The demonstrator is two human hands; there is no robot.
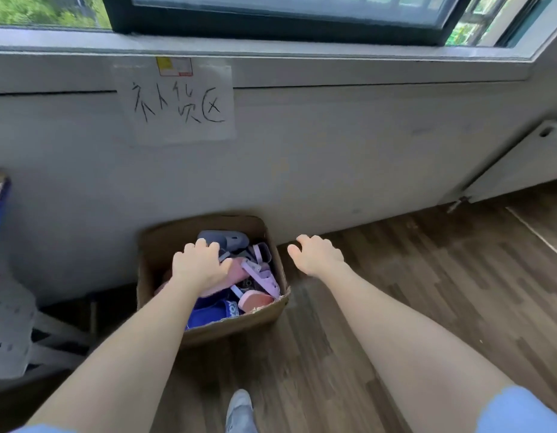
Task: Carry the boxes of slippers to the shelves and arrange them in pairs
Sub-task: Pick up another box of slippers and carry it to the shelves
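Note:
An open cardboard box [164, 245] stands on the wood floor against the grey wall. It holds several slippers: grey [230, 239], lilac [263, 276], pink [255, 300] and blue [208, 315]. My left hand [199, 265] hovers over the box's middle with loosely curled fingers and holds nothing. My right hand [317, 254] hangs just outside the box's right wall, fingers relaxed and curled downward, also empty. Whether either hand touches the box or slippers is unclear.
A paper sign [174, 101] with handwritten characters is taped to the wall above the box. A white perforated chair or crate [11, 320] sits at the left. A white radiator [520, 164] runs along the right wall. My shoe [239, 407] is on the floor below.

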